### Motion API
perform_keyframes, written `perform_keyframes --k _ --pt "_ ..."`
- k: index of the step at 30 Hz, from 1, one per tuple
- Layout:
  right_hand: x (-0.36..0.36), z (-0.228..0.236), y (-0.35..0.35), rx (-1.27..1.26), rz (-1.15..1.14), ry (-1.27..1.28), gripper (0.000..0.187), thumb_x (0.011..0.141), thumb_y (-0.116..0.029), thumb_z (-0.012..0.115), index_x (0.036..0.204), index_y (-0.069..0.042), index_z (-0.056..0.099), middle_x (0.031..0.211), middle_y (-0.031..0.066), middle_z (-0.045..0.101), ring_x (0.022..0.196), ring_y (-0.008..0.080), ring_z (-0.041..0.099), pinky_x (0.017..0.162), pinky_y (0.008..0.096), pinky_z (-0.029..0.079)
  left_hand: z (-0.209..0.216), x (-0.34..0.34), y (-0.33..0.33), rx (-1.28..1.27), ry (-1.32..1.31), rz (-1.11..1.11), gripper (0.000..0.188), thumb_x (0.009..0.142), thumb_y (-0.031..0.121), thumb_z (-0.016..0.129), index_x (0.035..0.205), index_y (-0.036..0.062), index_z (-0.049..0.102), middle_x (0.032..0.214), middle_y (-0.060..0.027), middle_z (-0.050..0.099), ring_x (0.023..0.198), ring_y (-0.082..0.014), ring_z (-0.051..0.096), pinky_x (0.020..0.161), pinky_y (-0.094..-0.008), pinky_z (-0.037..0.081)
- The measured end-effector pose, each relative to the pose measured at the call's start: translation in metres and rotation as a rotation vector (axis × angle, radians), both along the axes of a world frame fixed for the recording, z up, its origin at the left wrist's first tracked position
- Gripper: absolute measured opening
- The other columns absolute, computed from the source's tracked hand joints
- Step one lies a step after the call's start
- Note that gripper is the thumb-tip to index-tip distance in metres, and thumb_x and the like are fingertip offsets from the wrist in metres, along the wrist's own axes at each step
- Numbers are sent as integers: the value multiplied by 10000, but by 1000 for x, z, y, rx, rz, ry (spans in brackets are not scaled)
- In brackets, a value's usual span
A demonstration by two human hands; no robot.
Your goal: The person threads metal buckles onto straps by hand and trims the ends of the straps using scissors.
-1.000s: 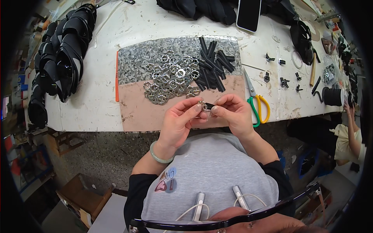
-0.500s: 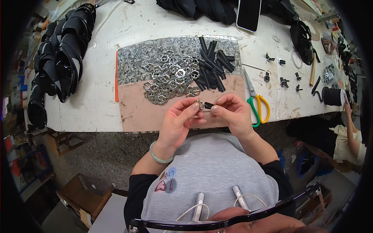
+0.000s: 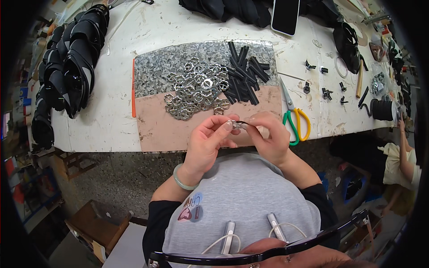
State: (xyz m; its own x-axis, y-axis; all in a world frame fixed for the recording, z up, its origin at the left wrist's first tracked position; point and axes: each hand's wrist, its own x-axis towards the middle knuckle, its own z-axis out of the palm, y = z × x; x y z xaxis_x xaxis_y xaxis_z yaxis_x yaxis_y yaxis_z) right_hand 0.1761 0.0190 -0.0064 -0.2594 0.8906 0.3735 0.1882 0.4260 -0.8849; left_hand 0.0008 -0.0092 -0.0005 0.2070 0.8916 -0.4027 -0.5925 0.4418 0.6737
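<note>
My left hand [image 3: 206, 142] pinches a small silver metal ring [image 3: 237, 126] between thumb and fingers, above the front edge of the pink board [image 3: 156, 129]. With thumb and forefinger, my right hand [image 3: 271, 135] grips a short black strip [image 3: 241, 122] that lies against the ring. Whether the strip passes through the ring is too small to tell. Just beyond my hands is a heap of similar silver rings [image 3: 196, 91]. Next to it, on the right, several black strips [image 3: 246, 73] lie in a loose pile.
Scissors [image 3: 300, 126] with green and yellow handles lie right of my right hand. Beyond are small black strip-and-metal pieces [image 3: 327, 94], a phone [image 3: 285, 18] and a black cord spool [image 3: 382, 110]. Stacked black pieces [image 3: 77, 62] stand left. A person's arm [image 3: 405, 161] shows far right.
My right hand has tilted and closed in toward the left hand. The black strip now lies along the ring rather than pointing out at it. The piles look the same.
</note>
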Motion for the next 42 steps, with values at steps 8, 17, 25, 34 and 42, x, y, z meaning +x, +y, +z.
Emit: perform_keyframes --k 8,17,25,34,42 --pt "11 7 9 359 288 -203 284 644 119 623 894 -12 605 834 113 642 739 245 643 591 302 513 -15 -3 1 -16 -145 40 163 911 114 530 1032 7 519 1060 -100 585 848 -147 613 756 -261 532" --pt "11 4 9 279 256 -129 266 643 101 647 879 -17 609 861 110 652 741 236 647 624 300 516 4 -8 5 -70 -289 -60 136 943 135 457 1039 39 445 963 -144 606 850 -193 637 719 -281 561" --pt "6 14 -3 -303 191 210 206 746 59 649 939 5 606 846 94 644 756 175 640 640 270 525 2 -10 0 92 -160 -39 146 948 147 451 1032 30 428 944 -139 604 824 -200 641 720 -289 555" --pt "23 23 8 -1106 437 260 162 844 -88 625 954 32 616 781 71 637 625 105 609 466 208 462 8 -13 -4 234 -7 -135 184 931 155 494 1025 12 428 924 -133 606 812 -180 632 732 -289 543" --pt "20 20 -1 -852 300 340 103 837 -59 628 880 35 629 693 49 614 521 58 539 437 179 411 10 -11 4 26 -70 -41 166 913 137 528 1009 6 495 893 -99 607 742 -131 608 581 -222 536"
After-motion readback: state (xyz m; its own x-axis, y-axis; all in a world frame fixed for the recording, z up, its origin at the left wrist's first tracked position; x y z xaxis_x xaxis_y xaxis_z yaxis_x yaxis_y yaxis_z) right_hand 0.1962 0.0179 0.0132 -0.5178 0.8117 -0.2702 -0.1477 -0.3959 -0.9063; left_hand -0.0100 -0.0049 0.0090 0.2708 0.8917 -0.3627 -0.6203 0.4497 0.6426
